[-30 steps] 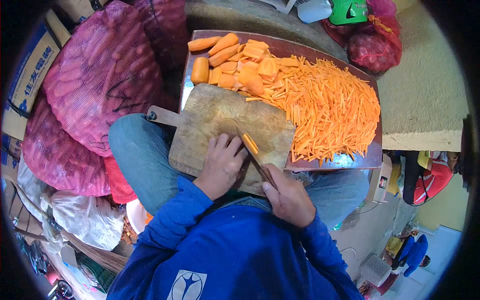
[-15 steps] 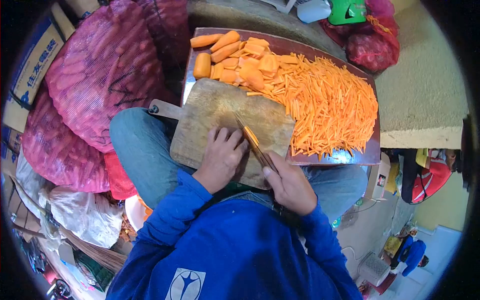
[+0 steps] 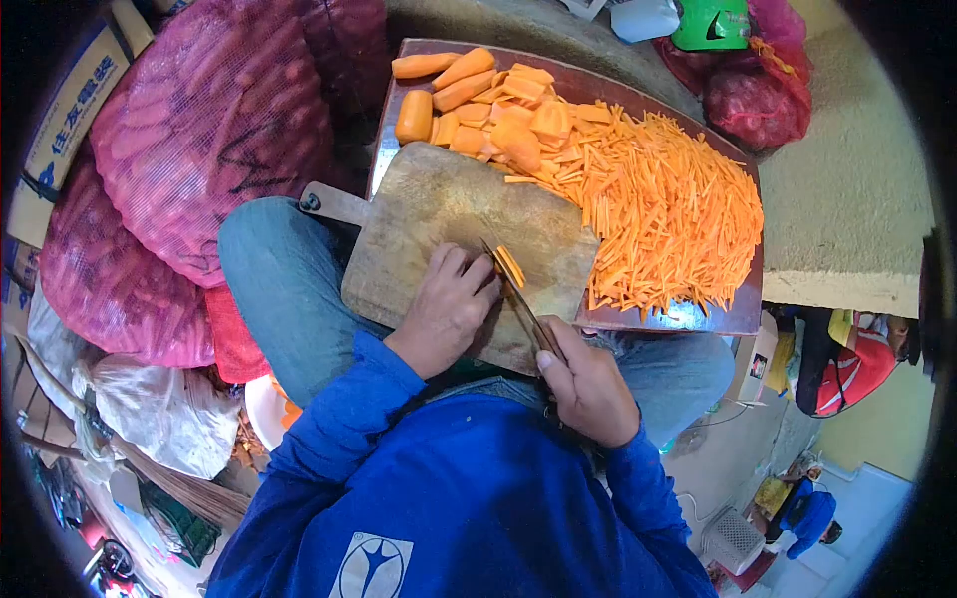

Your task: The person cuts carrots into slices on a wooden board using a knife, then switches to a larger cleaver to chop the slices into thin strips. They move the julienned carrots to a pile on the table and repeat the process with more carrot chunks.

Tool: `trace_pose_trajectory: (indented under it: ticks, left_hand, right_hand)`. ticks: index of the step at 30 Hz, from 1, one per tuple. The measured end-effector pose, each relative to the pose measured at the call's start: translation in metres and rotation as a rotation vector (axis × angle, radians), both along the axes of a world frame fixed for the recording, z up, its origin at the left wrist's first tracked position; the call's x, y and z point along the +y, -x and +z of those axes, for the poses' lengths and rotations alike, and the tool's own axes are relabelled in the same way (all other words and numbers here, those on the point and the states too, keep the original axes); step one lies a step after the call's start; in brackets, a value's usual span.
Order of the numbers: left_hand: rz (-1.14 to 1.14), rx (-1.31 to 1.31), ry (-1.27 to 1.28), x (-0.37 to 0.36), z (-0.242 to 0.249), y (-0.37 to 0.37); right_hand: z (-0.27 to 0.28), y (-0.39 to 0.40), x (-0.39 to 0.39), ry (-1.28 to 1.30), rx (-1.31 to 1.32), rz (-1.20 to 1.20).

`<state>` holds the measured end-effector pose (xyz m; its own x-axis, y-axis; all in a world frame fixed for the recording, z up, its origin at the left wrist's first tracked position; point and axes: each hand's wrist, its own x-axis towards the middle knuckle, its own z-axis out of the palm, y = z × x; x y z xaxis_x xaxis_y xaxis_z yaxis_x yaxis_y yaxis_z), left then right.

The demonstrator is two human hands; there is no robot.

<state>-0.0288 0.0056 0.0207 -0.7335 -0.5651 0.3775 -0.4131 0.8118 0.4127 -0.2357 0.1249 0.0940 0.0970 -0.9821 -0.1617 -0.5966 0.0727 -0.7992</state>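
A wooden cutting board (image 3: 424, 214) rests across my lap, its handle pointing left. My right hand (image 3: 595, 391) grips a knife (image 3: 521, 307) by its handle, with the long thin blade slanting up and left over the board. Close to the blade's left side is my left hand (image 3: 451, 304), fingers curled down on the board; whatever lies under them is hidden. Cut carrot sticks (image 3: 509, 266) lie along the right side of the blade. Beyond the board, carrot slabs (image 3: 518, 140) and a big heap of carrot sticks (image 3: 673, 214) cover a dark red tabletop (image 3: 733, 317).
Whole peeled carrots (image 3: 464, 80) lie at the tabletop's far left corner. Large red mesh sacks of carrots (image 3: 214, 140) crowd my left side. A red net bag (image 3: 758, 105) and a green container (image 3: 711, 25) stand at the far right, by a concrete ledge (image 3: 837, 199).
The view has shifted slightly. Knife and right hand have moved a little right and down relative to the board, and the freshly cut sticks show more clearly beside the blade.
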Motion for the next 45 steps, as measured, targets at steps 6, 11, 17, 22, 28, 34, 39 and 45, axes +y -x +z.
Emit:
trace_pose_trajectory:
  ticks: [6,11,17,22,28,34,39,45]
  left_hand:
    - [-0.032,-0.084,-0.033,-0.001,-0.001,-0.003]
    - [-0.035,0.027,-0.082,-0.001,-0.011,-0.009]
    - [0.012,0.015,-0.008,0.004,-0.010,-0.009]
    - [0.063,0.118,-0.109,0.004,-0.016,-0.007]
    - [0.053,0.119,-0.064,0.000,-0.013,-0.008]
    - [0.068,0.146,-0.127,0.002,-0.016,-0.011]
    - [0.115,0.176,-0.034,0.001,-0.014,-0.006]
    - [0.094,0.193,-0.067,0.001,-0.020,-0.007]
  right_hand:
    - [-0.005,-0.010,-0.030,-0.018,0.020,-0.026]
    - [0.000,-0.007,-0.005,-0.024,0.011,-0.014]
    - [-0.008,-0.013,-0.026,-0.017,0.056,-0.021]
    - [0.003,-0.007,-0.011,0.019,-0.038,0.019]
    - [-0.010,-0.017,-0.031,-0.038,0.056,-0.013]
    - [0.001,-0.013,-0.013,-0.022,-0.038,-0.009]
    - [-0.008,-0.021,-0.035,-0.048,0.058,-0.006]
    - [-0.002,-0.014,-0.013,-0.042,-0.048,-0.025]
